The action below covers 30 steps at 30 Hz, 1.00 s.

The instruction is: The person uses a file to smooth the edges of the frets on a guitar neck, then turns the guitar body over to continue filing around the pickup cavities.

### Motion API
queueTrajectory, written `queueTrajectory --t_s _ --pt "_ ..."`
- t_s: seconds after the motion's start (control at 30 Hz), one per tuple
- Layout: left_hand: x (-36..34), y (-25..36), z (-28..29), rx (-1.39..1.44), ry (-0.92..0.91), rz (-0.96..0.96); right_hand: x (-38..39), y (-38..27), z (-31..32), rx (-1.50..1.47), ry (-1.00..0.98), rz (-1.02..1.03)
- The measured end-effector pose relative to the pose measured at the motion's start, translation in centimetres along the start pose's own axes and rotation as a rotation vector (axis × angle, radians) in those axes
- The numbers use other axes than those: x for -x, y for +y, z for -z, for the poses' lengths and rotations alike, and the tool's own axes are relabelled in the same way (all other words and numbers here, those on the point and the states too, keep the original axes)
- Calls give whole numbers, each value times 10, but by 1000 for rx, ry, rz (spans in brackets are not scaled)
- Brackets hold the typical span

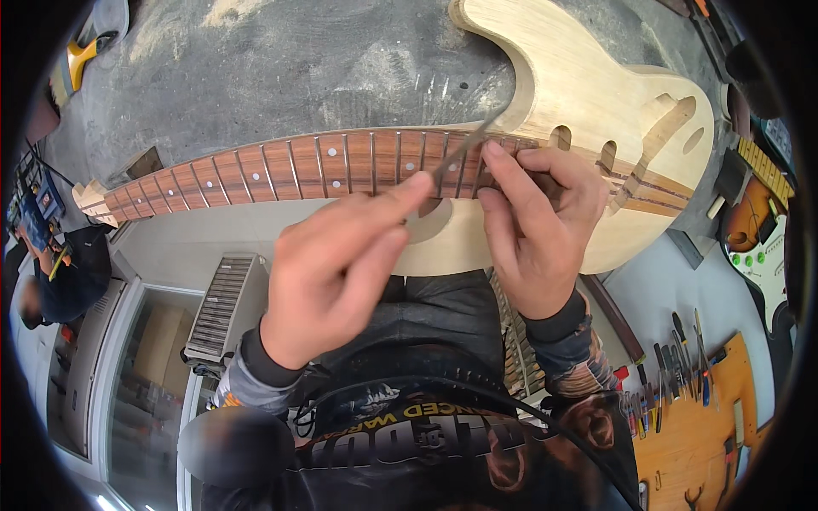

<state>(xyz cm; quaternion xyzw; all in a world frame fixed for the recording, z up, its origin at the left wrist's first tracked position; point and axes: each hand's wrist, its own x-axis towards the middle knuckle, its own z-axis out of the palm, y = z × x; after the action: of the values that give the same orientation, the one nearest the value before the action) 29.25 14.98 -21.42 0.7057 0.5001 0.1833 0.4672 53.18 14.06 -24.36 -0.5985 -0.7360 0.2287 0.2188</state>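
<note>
An unfinished electric guitar lies across the bench, with a pale wooden body (588, 51) at the right. Its reddish-brown fretboard (230, 175) carries metal frets and dot inlays and reaches far left. My left hand (332, 268) is closed on a thin metal file (464, 146), pinched behind its blade, slightly blurred. The blade slants up and right over the upper frets. My right hand (550, 217) is at the body end of the fretboard, index fingertip on the frets beside the blade. Its thumb lies apart near the fretboard's lower edge, other fingers curled; nothing shows in it.
The grey workbench (341, 64) is dusty, with a yellow-handled brush (81, 64) at its far left. A sunburst guitar (754, 226) stands at the right. Below it, several hand tools (677, 366) hang by an orange board (694, 443). Another person (64, 264) works at the left.
</note>
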Motion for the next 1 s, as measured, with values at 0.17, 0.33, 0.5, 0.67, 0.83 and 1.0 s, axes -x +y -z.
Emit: queueTrajectory --t_s 0.17,0.33,0.5,0.67,0.83,1.0 --pt "23 4 -9 1102 89 573 -3 1 3 -2 -20 56" --pt "30 8 -13 1073 71 600 1 2 -1 -25 -6 26" --pt "12 -4 -17 320 124 110 0 1 -1 -37 -14 20" --pt "-5 -3 -4 -113 -17 -57 2 2 -2 -46 6 15" --pt "22 8 -14 662 95 418 2 3 -2 -49 -2 15" --pt "20 9 -13 702 87 502 0 3 -1 -35 -6 32"
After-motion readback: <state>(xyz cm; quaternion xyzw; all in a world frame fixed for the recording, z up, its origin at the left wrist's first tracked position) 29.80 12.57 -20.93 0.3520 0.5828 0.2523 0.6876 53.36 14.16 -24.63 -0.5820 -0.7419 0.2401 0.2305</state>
